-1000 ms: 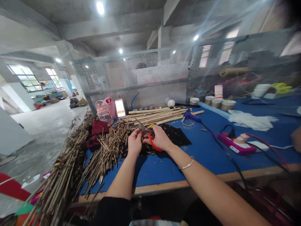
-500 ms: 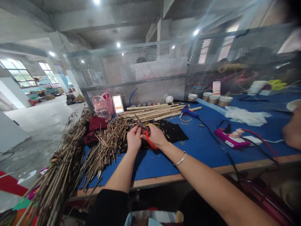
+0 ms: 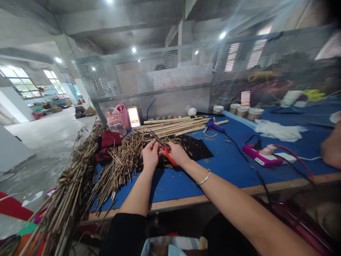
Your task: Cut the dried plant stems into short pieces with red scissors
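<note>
My right hand (image 3: 176,153) is closed round the red handles of a pair of scissors (image 3: 168,157). The blades point up and to the left, just above the fingers of my left hand (image 3: 150,155). That hand is pinched together close beside the scissors; whatever lies between its fingertips is too small to make out. Under and behind both hands a black cloth (image 3: 198,147) is strewn with plant trimmings. Left of my left hand lies a heap of short dry stalks (image 3: 125,156) on the blue table top (image 3: 181,186).
Long dry stalks (image 3: 62,199) overhang the table's left end. Peeled sticks (image 3: 183,125) lie behind the hands, with a blue glue gun (image 3: 214,127) at their right. A purple power strip (image 3: 262,156), cables and white gloves (image 3: 279,131) are at right, near another person's arm (image 3: 331,147).
Both hands have shifted very slightly to the left, the scissors along with them. The heaps and the tools on the table stay where they were.
</note>
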The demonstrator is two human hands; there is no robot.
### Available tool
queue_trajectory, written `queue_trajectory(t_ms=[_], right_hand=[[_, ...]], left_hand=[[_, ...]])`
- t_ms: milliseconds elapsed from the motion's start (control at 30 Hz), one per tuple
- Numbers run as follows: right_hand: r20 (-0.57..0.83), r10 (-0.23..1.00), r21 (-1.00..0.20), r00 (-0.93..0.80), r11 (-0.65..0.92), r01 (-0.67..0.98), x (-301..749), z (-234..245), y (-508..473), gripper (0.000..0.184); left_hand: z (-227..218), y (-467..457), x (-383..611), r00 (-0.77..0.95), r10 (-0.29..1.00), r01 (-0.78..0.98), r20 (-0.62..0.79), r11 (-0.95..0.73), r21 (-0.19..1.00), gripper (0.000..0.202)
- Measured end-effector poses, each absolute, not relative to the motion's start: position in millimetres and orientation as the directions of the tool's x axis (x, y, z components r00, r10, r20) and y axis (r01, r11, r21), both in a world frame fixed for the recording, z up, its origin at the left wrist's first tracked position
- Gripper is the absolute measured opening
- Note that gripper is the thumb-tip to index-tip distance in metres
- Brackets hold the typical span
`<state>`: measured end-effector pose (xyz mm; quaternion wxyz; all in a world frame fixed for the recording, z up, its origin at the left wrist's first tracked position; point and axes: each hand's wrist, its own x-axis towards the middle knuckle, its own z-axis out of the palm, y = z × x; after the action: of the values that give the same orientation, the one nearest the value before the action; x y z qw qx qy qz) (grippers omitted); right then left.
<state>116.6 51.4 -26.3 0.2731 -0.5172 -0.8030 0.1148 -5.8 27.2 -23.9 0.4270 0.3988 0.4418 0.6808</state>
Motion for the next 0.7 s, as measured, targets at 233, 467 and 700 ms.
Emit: queue_trajectory(t_ms=[233,467,700], right_hand=[[0.456,0.830,-0.320,-0.320,0.488,0.812,118.3,-28.0,51.3,0.050],[0.528,0.772,-0.285,-0.355,0.554,0.782,116.6,-27.8,52.6,0.048],[0.468,0.817,-0.318,-0.337,0.511,0.798,120.9,-27.9,52.5,0.049]], left_hand=[[-26.5,30.5,-9.0,-0.324,0.924,-0.247,0.204,-0.291,0.924,0.027],[-29.6,29.1,-8.4,-0.327,0.905,-0.172,0.272,-0.340,0.925,0.022],[-29.2,26.4,-6.9,-0.285,0.893,-0.048,0.348,-0.376,0.925,0.025]])
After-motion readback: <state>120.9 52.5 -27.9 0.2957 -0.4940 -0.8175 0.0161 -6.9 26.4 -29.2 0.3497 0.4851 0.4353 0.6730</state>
